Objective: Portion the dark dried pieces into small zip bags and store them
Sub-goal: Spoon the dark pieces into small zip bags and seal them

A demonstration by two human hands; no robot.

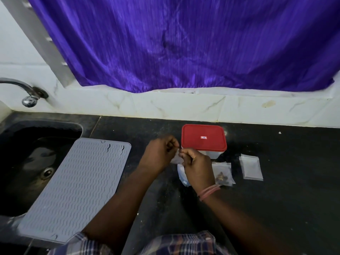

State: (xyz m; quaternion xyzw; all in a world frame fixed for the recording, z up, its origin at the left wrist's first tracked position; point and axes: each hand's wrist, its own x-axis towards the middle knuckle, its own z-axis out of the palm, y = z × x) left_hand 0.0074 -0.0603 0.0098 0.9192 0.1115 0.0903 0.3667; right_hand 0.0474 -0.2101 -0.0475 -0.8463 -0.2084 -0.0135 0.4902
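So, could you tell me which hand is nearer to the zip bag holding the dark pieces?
Right. The right hand lies directly beside the filled zip bag, just to its left; the left hand sits further left, beyond the right hand.

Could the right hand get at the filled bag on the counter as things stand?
Probably yes. The filled bag lies flat just right of the right hand, nothing on top. But that hand and the left hand both pinch a small bag, so it must let go first.
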